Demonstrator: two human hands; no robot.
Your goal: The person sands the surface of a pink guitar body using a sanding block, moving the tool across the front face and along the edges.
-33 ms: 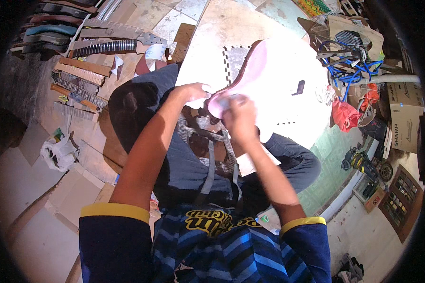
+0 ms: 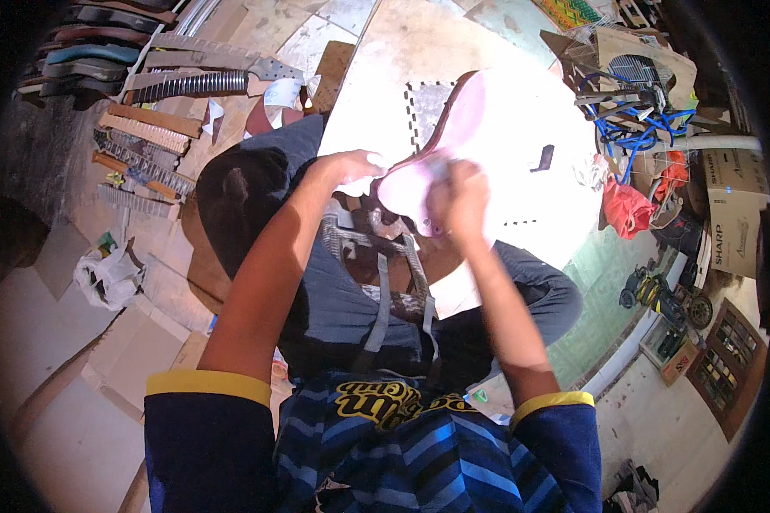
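A pink guitar body with a curved dark edge lies across my lap, partly washed out by glare. At its near left edge my left hand is closed on the rim, its fingertips bleached by the light. On the pink face, right of the left hand, my right hand is curled and smeared by motion. Under its fingers shows a small grey pad, pressed to the surface; its exact kind is too blurred to tell. Below the body, grey straps hang over my dark trousers.
Guitar necks and slotted wooden strips lie at the left. A bright white board spreads beyond the body. Tangled blue cords, a red bag and cardboard boxes stand at the right. A white plastic bag sits lower left.
My right hand has slid right and slightly toward me over the pink face, uncovering more of the near end. My left hand stays in place.
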